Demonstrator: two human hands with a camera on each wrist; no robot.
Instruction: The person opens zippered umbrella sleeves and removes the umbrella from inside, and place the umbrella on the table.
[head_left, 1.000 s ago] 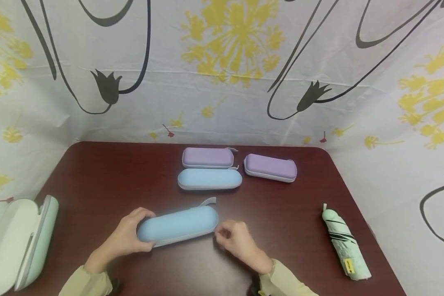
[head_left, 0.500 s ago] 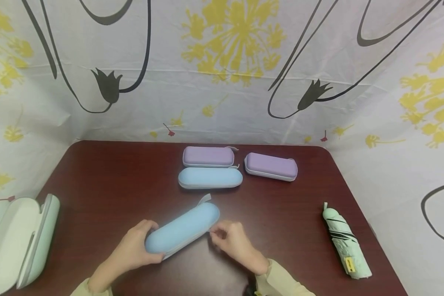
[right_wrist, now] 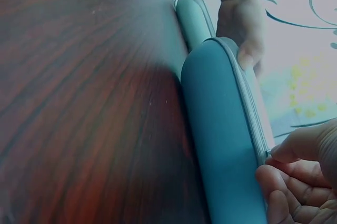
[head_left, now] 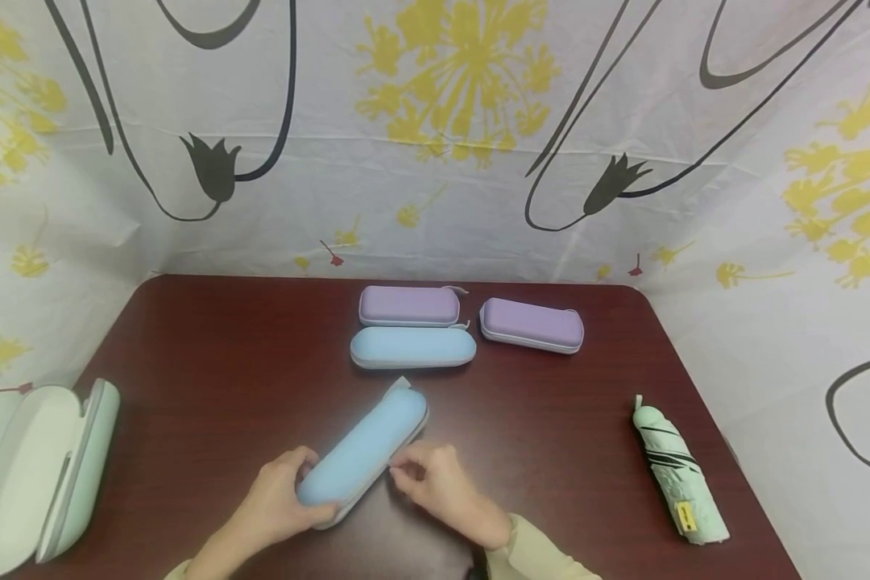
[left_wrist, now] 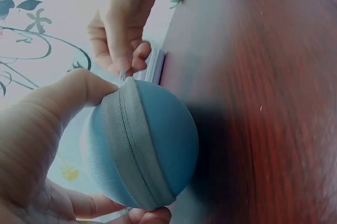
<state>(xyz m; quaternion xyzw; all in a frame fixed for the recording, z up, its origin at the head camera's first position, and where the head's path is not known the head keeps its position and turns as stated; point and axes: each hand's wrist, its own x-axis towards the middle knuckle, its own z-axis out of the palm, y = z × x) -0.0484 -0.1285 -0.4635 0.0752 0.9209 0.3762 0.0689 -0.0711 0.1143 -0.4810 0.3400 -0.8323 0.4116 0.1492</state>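
Observation:
A blue zippered case [head_left: 366, 449] lies slanted on the dark table, its far end pointing up and to the right. My left hand [head_left: 275, 499] grips its near end, thumb on one side and fingers on the other. At the case's right side my right hand [head_left: 442, 487] pinches the zipper pull, a small metal piece [right_wrist: 269, 153] in the right wrist view. The grey zipper band [left_wrist: 131, 140] runs round the case and looks closed at the end that the left wrist view shows. A fabric loop [head_left: 400, 383] sticks up at the far end.
Behind stand a second blue case [head_left: 413, 348] and two purple cases [head_left: 409, 306]. A folded green umbrella [head_left: 677, 475] lies at the right edge. At the left edge sits an opened pale green case [head_left: 36, 475]. Patterned cloth [head_left: 406, 201] hangs behind the table [head_left: 210, 346].
The blue case has turned more steeply, its near end moving toward the person. My right hand has slid along its side, down and to the left, with the zipper pull.

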